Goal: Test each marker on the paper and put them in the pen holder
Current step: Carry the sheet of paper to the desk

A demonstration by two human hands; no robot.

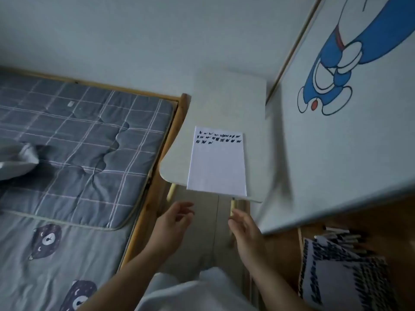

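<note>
A white sheet of paper lies on a small pale table, its near edge hanging slightly over the table's front. Rows of black scribbles fill the top of the sheet. My left hand hovers below the table's front edge with relaxed fingers, holding nothing. My right hand hovers to its right, fingers loose and empty. Several dark markers lie on the floor at the lower right. No pen holder shows.
A bed with a grey checked mattress pad and wooden frame stands left of the table. A white cabinet with a blue cartoon figure rises on the right. Scribbled sheets lie on the wooden floor by the markers.
</note>
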